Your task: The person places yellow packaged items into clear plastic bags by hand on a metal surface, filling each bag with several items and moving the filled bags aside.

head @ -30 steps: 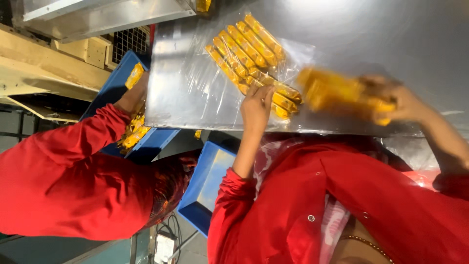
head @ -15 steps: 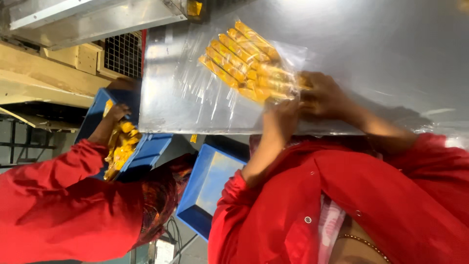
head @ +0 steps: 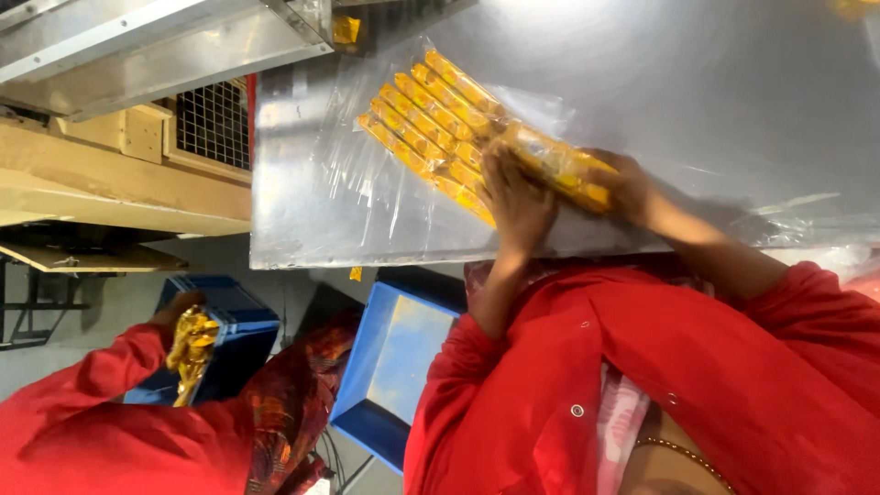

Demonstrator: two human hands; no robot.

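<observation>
The person wears a bright red, long-sleeved work coat [head: 715, 367] with round silver snap buttons down the front and loose cuffs that reach the wrists. At the open collar a pink-and-white patterned garment [head: 623, 422] shows, and beside it a thin gold chain [head: 683, 456]. Both hands are bare.

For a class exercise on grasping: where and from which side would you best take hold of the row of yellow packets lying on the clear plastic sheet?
Probably across the row of yellow packets, pinching its two long outer edges near the end closest to the hands. The packets lie flat, side by side on the clear plastic sheet, so squeezing sideways should keep them together. The left hand and right hand already rest at that near end.
</observation>
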